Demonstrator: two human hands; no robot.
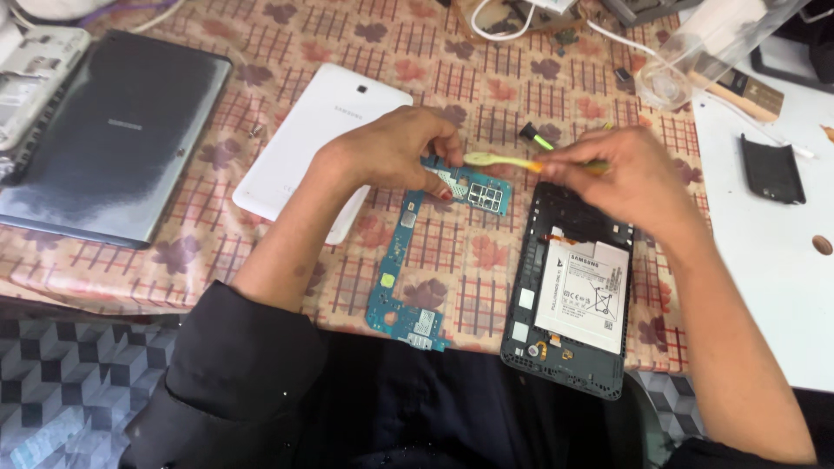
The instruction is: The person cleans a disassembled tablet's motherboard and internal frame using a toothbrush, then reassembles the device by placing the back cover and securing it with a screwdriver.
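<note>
My left hand [395, 148] presses down on the top end of a long blue circuit board [401, 260] that lies on the patterned tablecloth. My right hand [621, 178] grips a yellow-green toothbrush [499, 160] whose head points left, over the board's top end beside the left fingers. Under the right hand lies an opened tablet body [573, 347] with a white battery [582, 295] in its black frame.
A white tablet back cover [304, 130] lies left of the board and a grey tablet [104, 130] farther left. A clear plastic container [695, 52], cables [504, 22] and a small black cover [771, 169] on a white surface [764, 278] sit at the right.
</note>
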